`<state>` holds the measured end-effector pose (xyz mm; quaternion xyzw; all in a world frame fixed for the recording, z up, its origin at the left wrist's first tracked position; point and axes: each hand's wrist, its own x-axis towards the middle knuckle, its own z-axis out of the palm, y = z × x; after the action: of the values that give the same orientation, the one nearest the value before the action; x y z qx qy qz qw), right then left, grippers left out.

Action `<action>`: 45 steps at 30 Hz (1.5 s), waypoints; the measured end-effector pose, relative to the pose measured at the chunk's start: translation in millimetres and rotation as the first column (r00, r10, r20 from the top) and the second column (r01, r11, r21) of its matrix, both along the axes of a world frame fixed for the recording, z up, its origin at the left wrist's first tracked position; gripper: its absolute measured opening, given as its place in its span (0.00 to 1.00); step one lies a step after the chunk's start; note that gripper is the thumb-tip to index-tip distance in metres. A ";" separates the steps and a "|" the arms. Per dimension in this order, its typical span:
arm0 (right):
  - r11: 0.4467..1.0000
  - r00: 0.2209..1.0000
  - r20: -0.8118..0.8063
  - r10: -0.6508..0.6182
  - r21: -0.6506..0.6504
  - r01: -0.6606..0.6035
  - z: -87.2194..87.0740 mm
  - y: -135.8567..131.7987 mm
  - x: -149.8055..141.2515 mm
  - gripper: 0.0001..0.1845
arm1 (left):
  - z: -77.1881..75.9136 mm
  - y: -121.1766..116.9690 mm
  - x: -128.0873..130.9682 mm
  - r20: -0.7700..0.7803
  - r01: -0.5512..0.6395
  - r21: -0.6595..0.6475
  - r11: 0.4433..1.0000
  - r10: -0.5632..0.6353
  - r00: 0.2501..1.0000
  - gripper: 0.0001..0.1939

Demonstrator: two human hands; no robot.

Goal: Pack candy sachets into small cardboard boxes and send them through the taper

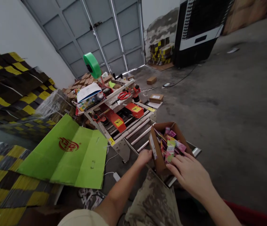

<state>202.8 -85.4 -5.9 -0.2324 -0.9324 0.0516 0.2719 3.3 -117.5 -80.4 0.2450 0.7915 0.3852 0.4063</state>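
Note:
An open cardboard box (159, 157) sits tilted in view at the near end of a roller conveyor (137, 131). Small pink, purple and yellow-green packets (170, 146) fill it in a loose heap. My left hand (144, 157) is closed at the box's left side, its fingers partly hidden against the cardboard. Over the near right part of the box lies my right hand (191, 172), fingers stretched out and fingertips touching the packets and the box edge.
A carton taping machine with orange guides (117, 121), red scissors (124, 95) and a green tape roll (92, 65) stands ahead. Left are a green cardboard sheet (65, 157) and stacked yellow-and-black cartons (8, 84). Small boxes (156, 98) and a cable (182, 79) lie on the floor.

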 end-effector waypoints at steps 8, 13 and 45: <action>0.976 0.944 0.278 -0.176 0.174 0.131 -11.6 8.0 -46.8 0.23 | 87.5 71.6 -49.7 -0.620 0.455 0.445 0.772 -0.101 0.778 0.18; 0.985 0.966 0.192 -0.172 0.064 0.162 -47.3 23.0 -67.0 0.22 | 98.5 88.3 -44.5 -0.699 0.727 0.152 0.670 -0.447 0.558 0.16; 0.882 0.858 -0.437 -0.269 -0.469 0.037 -41.0 21.4 -59.7 0.20 | 76.1 116.0 -7.3 -0.810 0.483 -0.106 0.869 -0.357 0.465 0.16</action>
<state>143.1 -64.0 -47.0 -0.3428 -0.7735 0.2980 0.4419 -4.0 -1.5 -4.3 0.6074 0.7729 0.1717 0.0645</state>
